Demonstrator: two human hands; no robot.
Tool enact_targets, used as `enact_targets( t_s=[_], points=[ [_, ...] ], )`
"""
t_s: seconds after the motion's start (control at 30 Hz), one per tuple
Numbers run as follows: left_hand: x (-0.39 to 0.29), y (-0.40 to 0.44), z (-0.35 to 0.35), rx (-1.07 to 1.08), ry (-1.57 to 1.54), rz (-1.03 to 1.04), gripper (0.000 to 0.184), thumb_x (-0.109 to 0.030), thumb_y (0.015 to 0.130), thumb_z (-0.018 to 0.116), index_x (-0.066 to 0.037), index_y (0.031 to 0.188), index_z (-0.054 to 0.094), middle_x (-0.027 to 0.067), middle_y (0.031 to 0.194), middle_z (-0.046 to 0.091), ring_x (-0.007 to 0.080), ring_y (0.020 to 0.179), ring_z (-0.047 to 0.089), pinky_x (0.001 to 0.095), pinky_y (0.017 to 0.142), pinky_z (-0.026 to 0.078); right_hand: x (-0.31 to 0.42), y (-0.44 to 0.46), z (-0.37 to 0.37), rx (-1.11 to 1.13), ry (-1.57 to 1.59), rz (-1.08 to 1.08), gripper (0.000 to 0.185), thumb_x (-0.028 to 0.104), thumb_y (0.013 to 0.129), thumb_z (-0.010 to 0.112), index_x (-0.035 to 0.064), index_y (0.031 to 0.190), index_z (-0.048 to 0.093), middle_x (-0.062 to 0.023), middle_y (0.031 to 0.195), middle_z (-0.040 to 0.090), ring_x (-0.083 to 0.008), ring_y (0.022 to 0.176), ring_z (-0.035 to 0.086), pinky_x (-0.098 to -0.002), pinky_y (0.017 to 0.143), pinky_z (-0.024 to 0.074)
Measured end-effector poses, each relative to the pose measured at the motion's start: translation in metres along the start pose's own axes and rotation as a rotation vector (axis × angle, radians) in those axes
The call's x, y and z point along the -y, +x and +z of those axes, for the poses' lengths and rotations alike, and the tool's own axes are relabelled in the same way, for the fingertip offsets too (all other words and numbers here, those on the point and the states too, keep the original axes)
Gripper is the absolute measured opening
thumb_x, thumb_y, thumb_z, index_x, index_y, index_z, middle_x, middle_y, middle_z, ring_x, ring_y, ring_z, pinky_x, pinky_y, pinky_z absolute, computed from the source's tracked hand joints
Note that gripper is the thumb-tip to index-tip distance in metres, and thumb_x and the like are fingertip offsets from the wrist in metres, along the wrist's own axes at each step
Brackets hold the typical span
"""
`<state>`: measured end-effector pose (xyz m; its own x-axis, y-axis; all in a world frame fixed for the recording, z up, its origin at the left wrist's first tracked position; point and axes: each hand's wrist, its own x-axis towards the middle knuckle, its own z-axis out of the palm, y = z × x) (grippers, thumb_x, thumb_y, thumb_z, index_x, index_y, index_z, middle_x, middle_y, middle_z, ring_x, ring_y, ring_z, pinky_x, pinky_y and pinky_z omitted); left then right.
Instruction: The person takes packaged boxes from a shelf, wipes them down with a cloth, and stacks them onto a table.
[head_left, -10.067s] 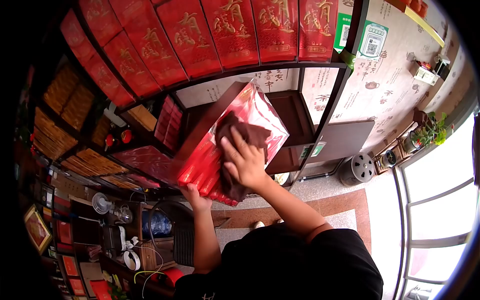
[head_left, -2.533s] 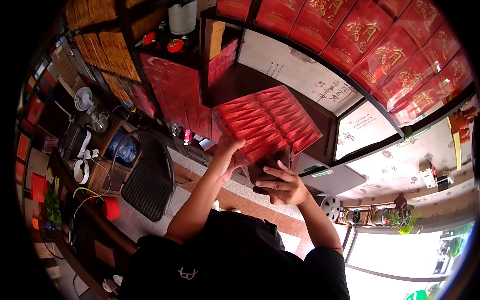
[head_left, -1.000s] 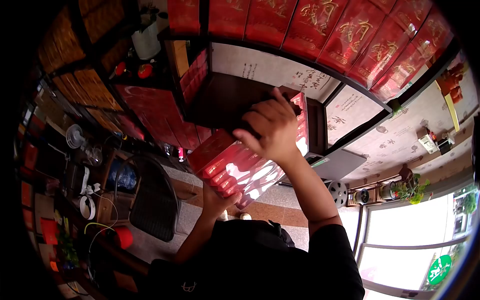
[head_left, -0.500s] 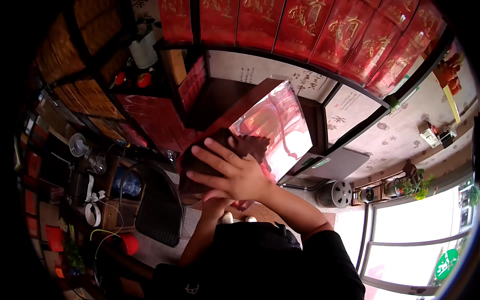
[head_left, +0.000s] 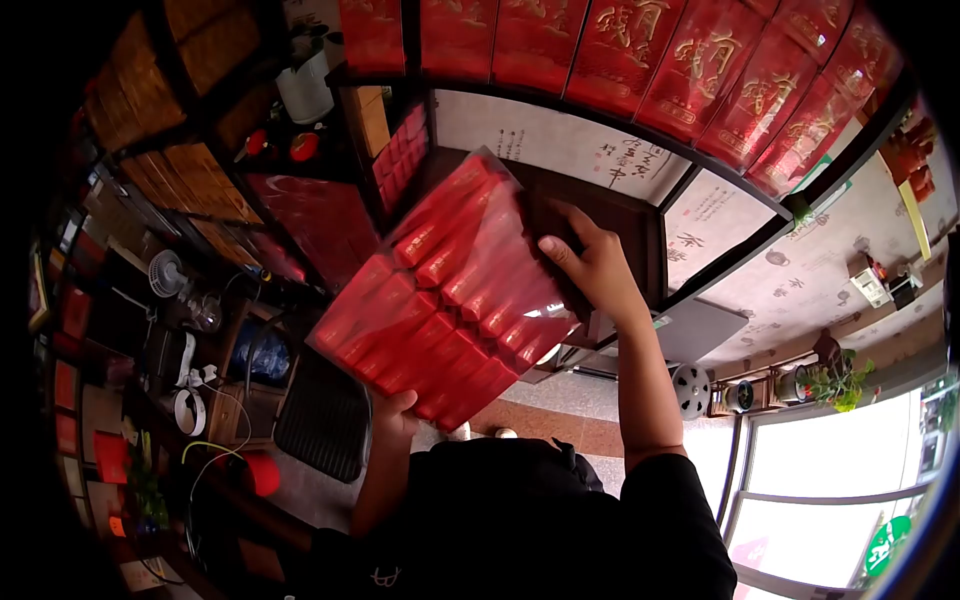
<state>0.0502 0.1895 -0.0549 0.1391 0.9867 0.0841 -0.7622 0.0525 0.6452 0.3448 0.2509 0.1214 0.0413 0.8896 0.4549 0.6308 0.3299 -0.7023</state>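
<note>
A clear-wrapped pack of small red packets (head_left: 440,300) is tilted in front of the dark shelf. My left hand (head_left: 396,415) grips its lower left edge, thumb on the face and the other fingers hidden behind. At the pack's right side, my right hand (head_left: 597,268) has its fingers curved over a dark brown cloth (head_left: 555,245), which lies against the pack's edge. Much of the cloth is hard to make out against the dark shelf.
Large red boxes with gold writing (head_left: 630,50) line the shelf above. Beyond the left arm are a black chair (head_left: 322,425) and a white fan (head_left: 168,273). Potted plants (head_left: 845,388) stand by the window at right. A metal canister (head_left: 690,390) sits on the floor.
The pack has turned so its face of small packets shows. My right hand and the cloth have moved from across its front to its right edge.
</note>
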Motion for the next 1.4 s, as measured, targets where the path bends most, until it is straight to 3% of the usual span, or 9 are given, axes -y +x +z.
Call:
enact_targets(
  t_s=[0.1, 0.23, 0.33, 0.43, 0.63, 0.77, 0.97, 1.13, 1.4],
  points=[
    [0.002, 0.006, -0.011, -0.028, -0.081, 0.022, 0.082, -0.006, 0.069, 0.073, -0.001, 0.141, 0.035, 0.0143, 0.136, 0.050, 0.0324, 0.125, 0.051, 0.0481, 0.104, 0.045, -0.011, -0.023, -0.007, 0.110, -0.116, 0.046, 0.050, 0.035, 0.089, 0.067, 0.0039, 0.128, 0.057, -0.0225, 0.107, 0.068, -0.0370, 0.098, 0.068, -0.0396, 0.082, 0.0537],
    [0.024, -0.003, -0.009, -0.120, -0.046, -0.027, 0.076, -0.008, 0.071, 0.071, -0.003, 0.140, 0.040, 0.0146, 0.136, 0.051, 0.0333, 0.125, 0.052, 0.0498, 0.104, 0.045, -0.005, -0.050, 0.036, -0.378, -0.679, -0.325, 0.048, 0.020, 0.078, 0.073, 0.0088, 0.124, 0.062, -0.0160, 0.131, 0.058, -0.0387, 0.117, 0.058, -0.0530, 0.098, 0.0467],
    [0.019, -0.001, 0.023, -0.099, -0.037, -0.090, 0.073, -0.010, 0.074, 0.069, -0.003, 0.140, 0.040, 0.0141, 0.135, 0.052, 0.0313, 0.125, 0.051, 0.0478, 0.104, 0.045, 0.002, -0.093, 0.081, -0.161, -0.403, -0.324, 0.051, 0.014, 0.073, 0.075, 0.0127, 0.123, 0.065, -0.0123, 0.137, 0.055, -0.0354, 0.124, 0.054, -0.0486, 0.101, 0.0423],
    [0.024, 0.012, 0.010, -0.040, -0.164, -0.179, 0.065, -0.015, 0.080, 0.066, -0.002, 0.139, 0.042, 0.0137, 0.134, 0.053, 0.0293, 0.123, 0.053, 0.0433, 0.105, 0.045, 0.020, -0.134, 0.099, 0.168, -0.467, -0.606, 0.049, 0.019, 0.079, 0.066, 0.0142, 0.128, 0.062, -0.0099, 0.145, 0.049, -0.0270, 0.131, 0.052, -0.0288, 0.071, 0.0532],
    [0.023, -0.002, 0.029, -0.077, -0.048, -0.067, 0.067, -0.013, 0.079, 0.065, -0.002, 0.140, 0.041, 0.0146, 0.138, 0.051, 0.0287, 0.127, 0.051, 0.0438, 0.106, 0.044, 0.005, -0.095, 0.064, 0.059, -0.397, -0.437, 0.041, 0.018, 0.080, 0.066, 0.0113, 0.120, 0.065, -0.0105, 0.144, 0.049, -0.0276, 0.135, 0.047, -0.0469, 0.106, 0.0385],
    [0.028, -0.018, 0.035, -0.202, -0.084, -0.112, 0.065, -0.011, 0.077, 0.067, -0.003, 0.137, 0.044, 0.0118, 0.134, 0.053, 0.0301, 0.126, 0.051, 0.0471, 0.108, 0.042, -0.031, -0.040, 0.037, -0.337, -0.286, -0.177, 0.030, 0.012, 0.090, 0.060, 0.0033, 0.118, 0.063, -0.0162, 0.142, 0.049, -0.0381, 0.139, 0.038, -0.0532, 0.113, 0.0282],
    [0.041, -0.020, 0.054, -0.228, -0.346, -0.119, 0.064, -0.017, 0.080, 0.068, -0.007, 0.139, 0.043, 0.0090, 0.134, 0.053, 0.0282, 0.125, 0.051, 0.0473, 0.106, 0.042, -0.017, -0.096, 0.080, -0.350, 0.200, -0.414, 0.033, 0.018, 0.094, 0.052, -0.0013, 0.119, 0.062, -0.0265, 0.147, 0.041, -0.0496, 0.144, 0.022, -0.0584, 0.116, 0.0142],
    [0.032, -0.015, 0.041, 0.181, -0.626, -0.491, 0.080, -0.063, 0.093, 0.035, -0.001, 0.145, 0.038, 0.0174, 0.140, 0.051, 0.0336, 0.121, 0.056, 0.0404, 0.107, 0.041, -0.013, -0.177, 0.111, 0.024, 0.145, -0.771, 0.039, 0.039, 0.092, 0.059, 0.0153, 0.122, 0.066, -0.0087, 0.145, 0.050, -0.0332, 0.145, 0.028, -0.0591, 0.117, 0.0045],
    [0.050, -0.033, 0.069, -0.007, -0.528, -0.145, 0.066, -0.028, 0.090, 0.058, -0.004, 0.146, 0.033, 0.0180, 0.145, 0.045, 0.0336, 0.129, 0.048, 0.0483, 0.108, 0.042, -0.027, -0.083, 0.044, -0.162, 0.162, -0.716, 0.040, 0.039, 0.097, 0.054, 0.0042, 0.111, 0.066, -0.0244, 0.141, 0.049, -0.0413, 0.140, 0.035, -0.0474, 0.117, 0.0195]
  ],
)
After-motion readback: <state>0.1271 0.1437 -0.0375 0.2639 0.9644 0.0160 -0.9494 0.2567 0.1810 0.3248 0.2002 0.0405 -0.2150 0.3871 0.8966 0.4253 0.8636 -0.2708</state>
